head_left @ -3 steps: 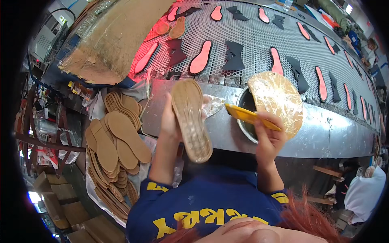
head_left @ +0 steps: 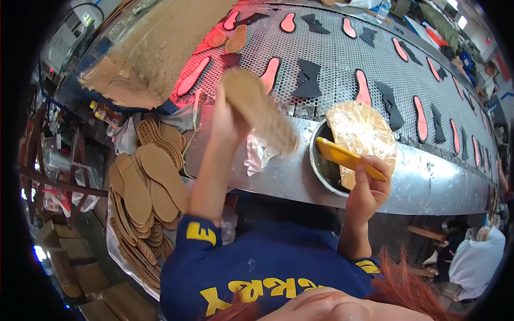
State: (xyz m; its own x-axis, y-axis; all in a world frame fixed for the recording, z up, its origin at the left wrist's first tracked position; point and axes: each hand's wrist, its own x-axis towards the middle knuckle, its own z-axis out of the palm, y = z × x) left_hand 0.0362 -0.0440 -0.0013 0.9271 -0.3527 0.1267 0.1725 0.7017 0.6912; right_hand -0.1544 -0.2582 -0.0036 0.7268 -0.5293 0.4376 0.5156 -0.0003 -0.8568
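- The left hand (head_left: 230,119) grasps a tan shoe sole (head_left: 256,107) along its left side, a grip that seems to leave most of the length and the right-hand end free of fingers
- That sole is up in the air over the metal ledge (head_left: 428,182), slanting from far left to near right, left of the pot (head_left: 314,156); it is blurred, so I cannot fairly say which face is turned up
- The right hand (head_left: 369,187) pinches a flat yellow tool (head_left: 342,155) by its near right end, thumb on the near side, which probably keeps the fingers away from the far left end
- That far left end lies over the open part of the pot's mouth, perhaps so that any drips would fall back inside
- A film-wrapped board (head_left: 375,125) covers the right part of the pot, likely to limit the opening while leaving room for the tool on the left
- A pile of tan soles (head_left: 160,182) sits left of the left forearm, seemingly for easy reach by that hand
- Beyond the ledge, pink-faced soles (head_left: 362,88) and black cut pieces (head_left: 308,79) lie apart on a mesh surface (head_left: 342,59), perhaps spaced to avoid contact
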